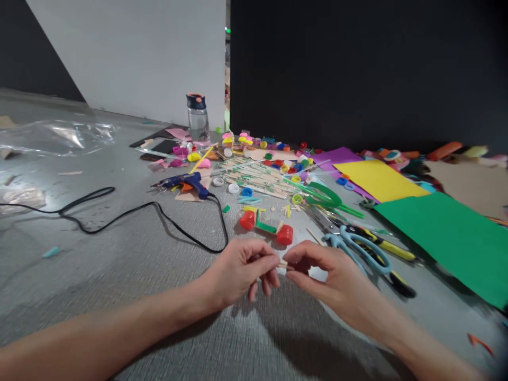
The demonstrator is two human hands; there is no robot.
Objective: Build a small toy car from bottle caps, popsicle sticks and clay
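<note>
Between my two hands is a short piece of pale wooden stick (283, 264), mostly hidden by the fingers. My left hand (250, 267) pinches one end between thumb and forefinger. At the other end, the thumb and fingertips of my right hand (323, 267) close on the wood. Just beyond them sits a small assembly with red bottle caps (284, 234) at its ends and a green strip (265, 227) between. To the right lie scissors with light blue handles (363, 248), near yellow-and-black pliers (391, 248).
A blue hot glue gun (186, 182) lies left of centre, its black cord (170, 225) looping across the table. Behind are scattered wooden sticks (254, 174), coloured caps and a water bottle (197, 119). Green (444, 233) and yellow sheets (383, 180) cover the right side.
</note>
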